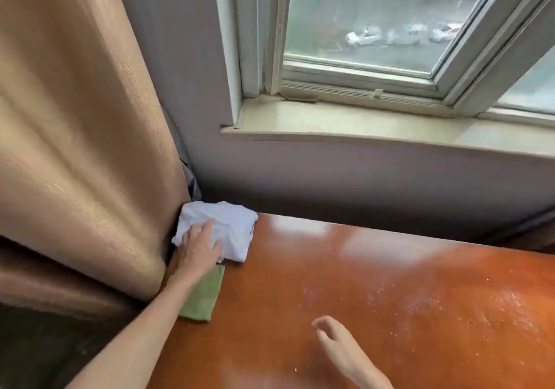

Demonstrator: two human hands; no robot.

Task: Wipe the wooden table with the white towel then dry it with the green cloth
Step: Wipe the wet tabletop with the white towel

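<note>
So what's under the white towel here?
The white towel lies on the far left corner of the wooden table, its near edge overlapping the green cloth. The left hand rests on top. Whatever else it covers is hidden.

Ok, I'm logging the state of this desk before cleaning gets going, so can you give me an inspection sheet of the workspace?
Surface: wooden table, glossy, with specks and droplets or dust scattered mostly on the right part.
Job's things: white towel bunched at the far left corner; green cloth folded flat just in front of it, partly under the forearm.
Clutter: nothing seen.
Grips: left hand flat on the towel, fingers spread; right hand open, holding nothing, near the front edge.
Cables: nothing seen.
Surroundings: tan curtain at left touching the towel; window and sill above the table; parked cars outside.
</note>
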